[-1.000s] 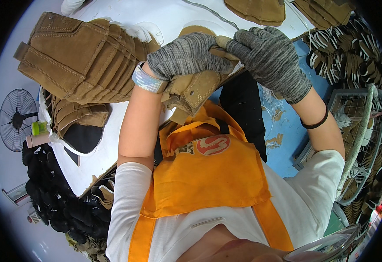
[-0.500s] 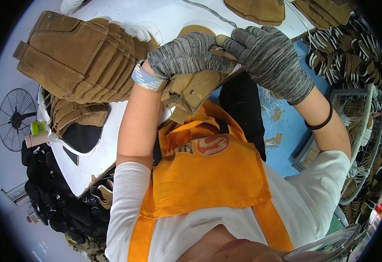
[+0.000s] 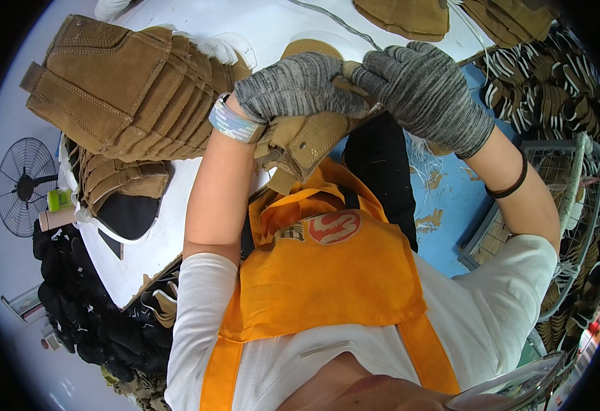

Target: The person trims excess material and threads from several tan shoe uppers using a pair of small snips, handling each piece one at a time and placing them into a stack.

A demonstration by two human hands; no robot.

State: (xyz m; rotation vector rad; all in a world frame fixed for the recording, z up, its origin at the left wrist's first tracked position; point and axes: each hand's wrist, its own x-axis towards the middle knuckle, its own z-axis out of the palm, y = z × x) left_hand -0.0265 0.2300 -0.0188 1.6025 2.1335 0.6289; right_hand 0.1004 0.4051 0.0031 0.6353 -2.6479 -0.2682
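Note:
Both hands wear grey knitted gloves and meet over a brown suede shoe upper (image 3: pixel 313 140) at the table's near edge. My left hand (image 3: pixel 300 85) is closed round the upper's top part, its fingers pointing right. My right hand (image 3: pixel 420 85) is closed too, with its fingertips at the upper's edge beside the left fingers; whatever small part it pinches is hidden. Below the left hand hangs a flap of the upper with stitching and a round eyelet. Just beyond the hands, another brown piece (image 3: pixel 313 48) lies on the white table (image 3: pixel 272 27).
A thick stack of brown suede uppers (image 3: pixel 121 89) stands at the left, with more uppers (image 3: pixel 125 178) nearer. Brown pieces (image 3: pixel 409 17) lie at the far right of the table. A wire basket (image 3: pixel 574 205) stands at right, a fan (image 3: pixel 26 185) at left. A cable (image 3: pixel 334 20) crosses the table.
My right hand and forearm have shifted slightly to the right. My left hand stays nearly in place on the upper.

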